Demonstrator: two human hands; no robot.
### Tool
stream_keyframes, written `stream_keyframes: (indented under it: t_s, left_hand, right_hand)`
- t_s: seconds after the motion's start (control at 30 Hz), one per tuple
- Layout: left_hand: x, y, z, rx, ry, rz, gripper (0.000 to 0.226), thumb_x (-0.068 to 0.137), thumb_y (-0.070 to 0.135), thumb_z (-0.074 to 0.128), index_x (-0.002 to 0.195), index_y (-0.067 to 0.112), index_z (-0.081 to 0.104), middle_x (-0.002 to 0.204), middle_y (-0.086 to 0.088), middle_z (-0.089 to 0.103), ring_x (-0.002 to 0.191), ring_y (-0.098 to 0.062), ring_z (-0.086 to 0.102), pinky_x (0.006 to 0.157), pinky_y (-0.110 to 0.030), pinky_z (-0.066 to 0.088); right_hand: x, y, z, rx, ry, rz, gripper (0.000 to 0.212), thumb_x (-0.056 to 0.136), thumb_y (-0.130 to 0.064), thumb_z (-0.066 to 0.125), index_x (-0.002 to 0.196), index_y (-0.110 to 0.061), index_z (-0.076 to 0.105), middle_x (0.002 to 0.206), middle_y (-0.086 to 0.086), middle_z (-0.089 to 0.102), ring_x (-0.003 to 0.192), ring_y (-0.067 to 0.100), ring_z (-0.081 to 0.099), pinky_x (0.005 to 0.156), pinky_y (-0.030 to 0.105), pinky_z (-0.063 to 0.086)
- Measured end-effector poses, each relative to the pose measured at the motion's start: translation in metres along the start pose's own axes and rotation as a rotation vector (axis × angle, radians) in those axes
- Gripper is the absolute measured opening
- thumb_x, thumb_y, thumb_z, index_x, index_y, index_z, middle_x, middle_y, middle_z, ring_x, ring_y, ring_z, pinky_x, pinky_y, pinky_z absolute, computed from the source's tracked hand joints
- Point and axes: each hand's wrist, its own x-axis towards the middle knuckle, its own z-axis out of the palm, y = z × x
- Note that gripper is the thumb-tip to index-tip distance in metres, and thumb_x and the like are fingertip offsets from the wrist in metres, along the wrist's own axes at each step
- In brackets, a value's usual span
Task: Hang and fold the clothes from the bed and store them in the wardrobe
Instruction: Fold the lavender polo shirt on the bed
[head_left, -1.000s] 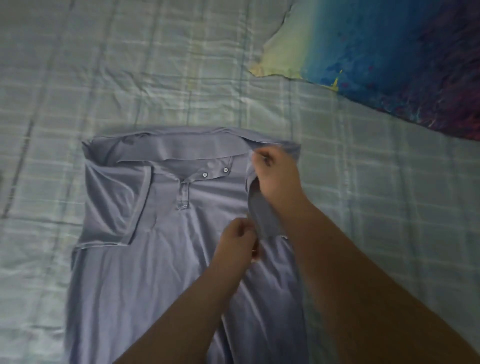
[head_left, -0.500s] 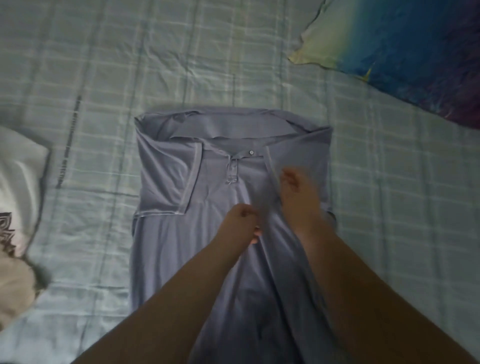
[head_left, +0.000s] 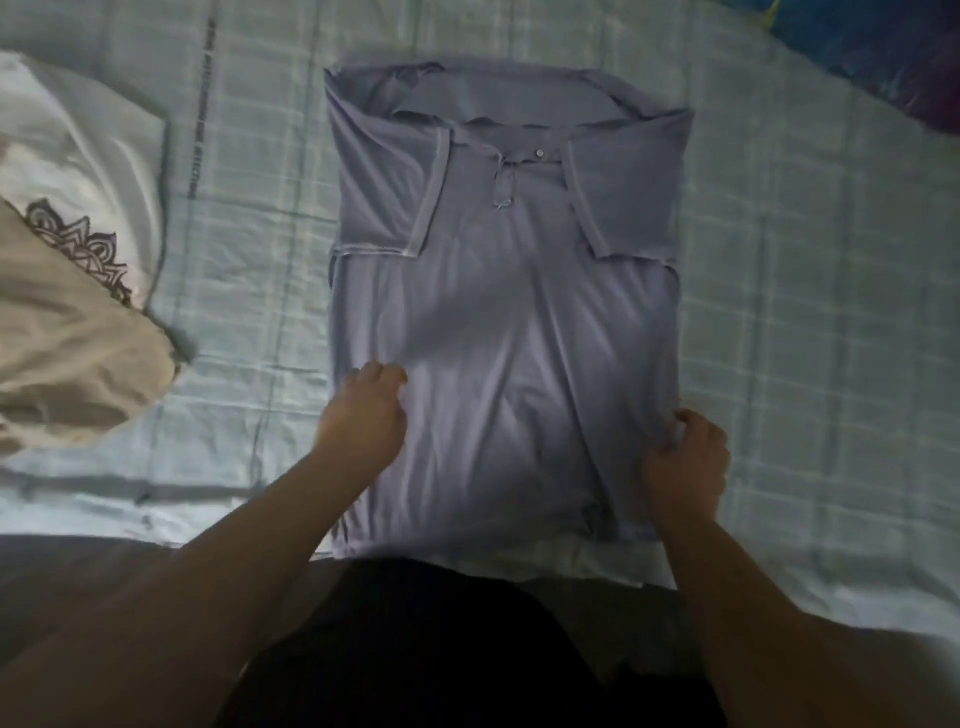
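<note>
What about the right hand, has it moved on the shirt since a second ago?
Yes. The right hand has gone from beside the collar down the shirt toward the person; it now grips the lower right edge.

You look down on a bed (head_left: 779, 312) that fills almost the whole view. Its sheet (head_left: 249, 291) is pale blue-green, checked with lighter lines and softly wrinkled. A line of dark print (head_left: 200, 109) runs along it at the upper left. In the top right corner lies a pillow (head_left: 883, 47) in deep blue and purple. The near edge of the bed is low in the view. Below it, at the lower left, is a dull grey-brown area that you cannot identify. The light is dim and cool.
</note>
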Motion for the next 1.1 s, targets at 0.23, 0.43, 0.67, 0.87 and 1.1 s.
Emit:
stream_keyframes:
  t_s: [0.23,0.43,0.67,0.87,1.1]
  left_hand:
    - [-0.09,-0.028,0.049,-0.299,0.031,-0.604,0.058,0.081,0.016,0.071,0.129,0.013,0.039,0.125,-0.017,0.044,0.115,-0.04,0.048,0.095,-0.051,0.048]
    - [-0.111,-0.032,0.042,-0.288,-0.103,-0.703,0.022,0.075,0.026,0.064,0.096,0.019,0.068,0.091,-0.009,0.068,0.093,-0.033,0.063,0.082,-0.042,0.055]
    - [-0.148,-0.016,0.02,-0.692,0.23,-0.545,0.014,0.088,0.032,0.063,0.091,0.019,0.059,0.083,-0.004,0.066,0.075,-0.026,0.064,0.06,-0.033,0.049]
    - [-0.167,-0.033,-0.003,-0.844,0.182,-0.583,0.039,0.09,0.023,0.071,0.12,0.001,0.059,0.103,-0.019,0.067,0.08,-0.031,0.066,0.063,-0.038,0.056]
    - [-0.184,-0.074,0.021,-0.818,0.033,-0.684,0.022,0.089,0.0,0.07,0.108,-0.01,0.065,0.079,-0.015,0.062,0.068,-0.025,0.06,0.051,-0.025,0.058]
  right_hand:
    - [-0.025,0.073,0.014,0.125,-0.336,0.242,0.031,0.081,-0.004,0.062,0.109,0.006,0.062,0.099,0.026,0.066,0.096,0.038,0.066,0.074,0.036,0.046]
    - [-0.036,0.086,0.001,0.157,-0.383,0.18,0.027,0.08,-0.022,0.063,0.097,0.0,0.063,0.084,0.019,0.059,0.083,0.033,0.061,0.07,0.034,0.039]
    - [-0.048,0.088,-0.054,0.776,-0.436,0.328,0.012,0.094,-0.006,0.058,0.106,-0.006,0.058,0.096,0.013,0.061,0.079,0.022,0.061,0.068,0.034,0.053]
    - [-0.056,0.081,-0.098,0.943,-0.413,0.365,0.012,0.099,-0.008,0.053,0.088,-0.011,0.055,0.089,0.008,0.056,0.078,0.017,0.056,0.074,0.03,0.052]
    - [-0.051,0.121,-0.069,0.674,-0.366,0.4,0.01,0.093,-0.001,0.059,0.102,-0.004,0.061,0.09,0.016,0.058,0.071,0.023,0.057,0.069,0.038,0.052]
